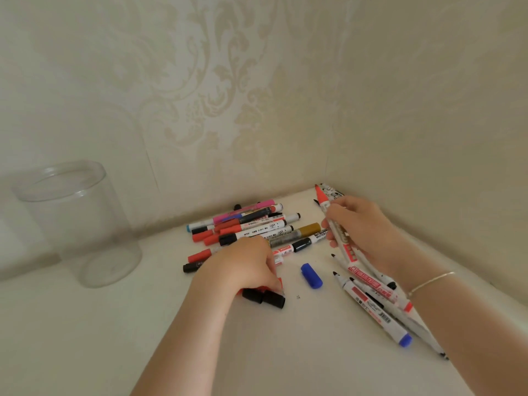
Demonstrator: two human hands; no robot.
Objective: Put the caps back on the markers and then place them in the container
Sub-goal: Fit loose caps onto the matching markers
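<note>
My right hand [360,227] grips an uncapped red marker [324,202], its red tip pointing up toward the corner. My left hand [245,264] reaches down over loose caps, its fingers pinching a red cap [278,282] beside two black caps [264,297]. A blue cap [311,275] lies alone between my hands. A pile of capped markers [251,227] lies against the wall behind my left hand. Several uncapped markers [377,304] lie under my right wrist. The clear round container [77,224] stands at the far left with nothing in it.
The white tabletop [171,324] meets patterned wallpaper walls in a corner at the back right. A thin bracelet [428,282] circles my right wrist. A printed black-and-white item [333,192] lies in the corner behind the held marker.
</note>
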